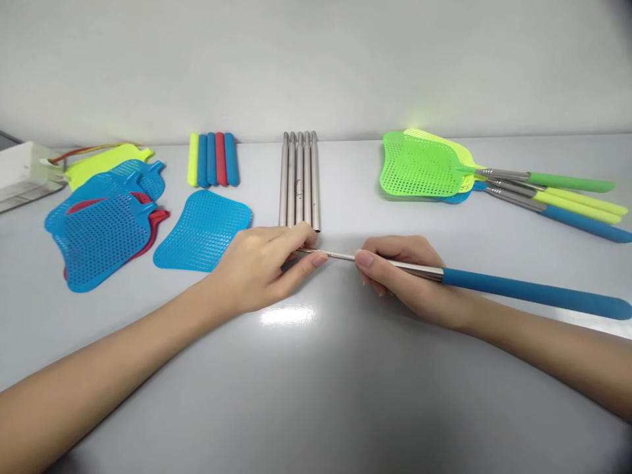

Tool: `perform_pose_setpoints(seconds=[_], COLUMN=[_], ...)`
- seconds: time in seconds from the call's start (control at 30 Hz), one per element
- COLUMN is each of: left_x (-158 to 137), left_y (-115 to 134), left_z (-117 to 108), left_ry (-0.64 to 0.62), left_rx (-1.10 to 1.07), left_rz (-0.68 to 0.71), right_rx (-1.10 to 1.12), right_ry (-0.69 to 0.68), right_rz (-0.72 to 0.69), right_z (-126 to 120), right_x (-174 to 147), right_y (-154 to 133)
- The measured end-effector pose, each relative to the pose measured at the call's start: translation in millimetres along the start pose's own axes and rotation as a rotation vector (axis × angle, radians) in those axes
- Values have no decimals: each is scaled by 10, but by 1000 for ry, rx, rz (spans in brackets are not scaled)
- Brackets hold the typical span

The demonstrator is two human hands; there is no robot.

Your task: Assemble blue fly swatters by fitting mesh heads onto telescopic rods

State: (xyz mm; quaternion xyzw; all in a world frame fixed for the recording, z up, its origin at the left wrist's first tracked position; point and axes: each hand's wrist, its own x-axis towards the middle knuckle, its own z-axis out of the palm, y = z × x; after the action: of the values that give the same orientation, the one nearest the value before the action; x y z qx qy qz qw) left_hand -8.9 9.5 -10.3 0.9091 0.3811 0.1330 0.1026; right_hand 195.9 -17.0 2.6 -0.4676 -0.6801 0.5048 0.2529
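Note:
A telescopic metal rod (340,256) with a blue foam grip (533,293) runs between my two hands over the middle of the table. My left hand (261,266) is closed around the rod's thin end, thumb stretched along it. Beyond those fingers a blue mesh fly swatter head (200,230) extends to the left; its neck is hidden, so I cannot tell whether it is joined to the rod. My right hand (407,273) pinches the rod between thumb and fingers, where the thin section meets the thicker tube. The blue grip reaches past my right wrist.
Loose swatter heads (106,230) overlap at the left, beside a whitish box (29,171). Several foam grips (212,160) and metal rods (300,181) stand in rows at the back. Complete fly swatters (424,164) are stacked at the back right.

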Motion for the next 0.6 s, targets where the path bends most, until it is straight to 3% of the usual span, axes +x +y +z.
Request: perform_pose_setpoints(seconds=[0.6], left_x=[12], left_y=[-18], left_z=[16], left_ry=[-32], left_rx=[27], left_rz=[49], right_rx=[-4], right_ry=[4], right_rz=[-20], right_z=[1], right_x=[0], right_y=[6])
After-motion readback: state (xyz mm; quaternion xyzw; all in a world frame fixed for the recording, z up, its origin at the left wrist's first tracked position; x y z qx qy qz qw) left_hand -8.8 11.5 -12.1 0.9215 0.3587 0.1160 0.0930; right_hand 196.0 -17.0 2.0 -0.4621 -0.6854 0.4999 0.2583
